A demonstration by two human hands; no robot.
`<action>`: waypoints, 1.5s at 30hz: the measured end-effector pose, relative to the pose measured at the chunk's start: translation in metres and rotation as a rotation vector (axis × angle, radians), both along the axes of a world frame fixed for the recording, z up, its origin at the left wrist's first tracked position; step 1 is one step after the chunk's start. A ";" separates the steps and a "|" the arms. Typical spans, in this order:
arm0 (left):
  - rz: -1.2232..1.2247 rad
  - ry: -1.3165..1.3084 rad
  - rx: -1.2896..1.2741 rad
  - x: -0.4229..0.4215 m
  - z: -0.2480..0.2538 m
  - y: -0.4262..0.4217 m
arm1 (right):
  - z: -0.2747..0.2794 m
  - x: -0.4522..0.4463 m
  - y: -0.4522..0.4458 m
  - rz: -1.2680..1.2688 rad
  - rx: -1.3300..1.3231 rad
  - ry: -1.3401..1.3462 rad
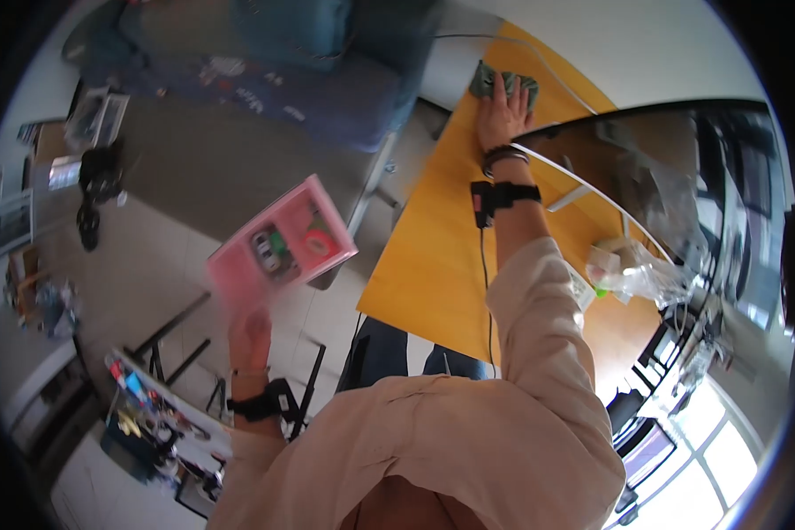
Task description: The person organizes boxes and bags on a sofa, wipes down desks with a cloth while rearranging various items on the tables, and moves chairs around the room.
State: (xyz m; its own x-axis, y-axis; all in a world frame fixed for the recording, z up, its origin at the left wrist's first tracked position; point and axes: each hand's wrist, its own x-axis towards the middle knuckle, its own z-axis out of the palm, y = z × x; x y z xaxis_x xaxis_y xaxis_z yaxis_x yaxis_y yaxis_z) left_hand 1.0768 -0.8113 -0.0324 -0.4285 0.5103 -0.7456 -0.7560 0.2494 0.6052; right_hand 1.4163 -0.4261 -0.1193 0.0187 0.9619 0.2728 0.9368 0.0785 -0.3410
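My left hand (pixel 251 329) grips the near end of a pink tray-like box (pixel 238 261), held up off to the left of the table. Its compartments hold a red roll (pixel 319 241), perhaps tape, and small grey and green items (pixel 271 248); the near end is blurred. My right hand (pixel 505 115) lies with fingers stretched over a crumpled green cloth (pixel 483 81), pressing it onto the far end of the yellow table (pixel 433 238). The cloth's middle is hidden under the fingers.
A large dark monitor (pixel 662 168) stands over the table's right side, with clear plastic bags (pixel 636 269) near it. A cable (pixel 483 291) hangs from my right wrist strap. A bed (pixel 256 150) with blue bedding lies left; cluttered shelving (pixel 163 406) stands lower left.
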 end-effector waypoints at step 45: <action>-0.568 0.170 -0.047 0.258 0.007 0.188 | 0.043 0.317 -0.405 -0.064 -0.347 -0.032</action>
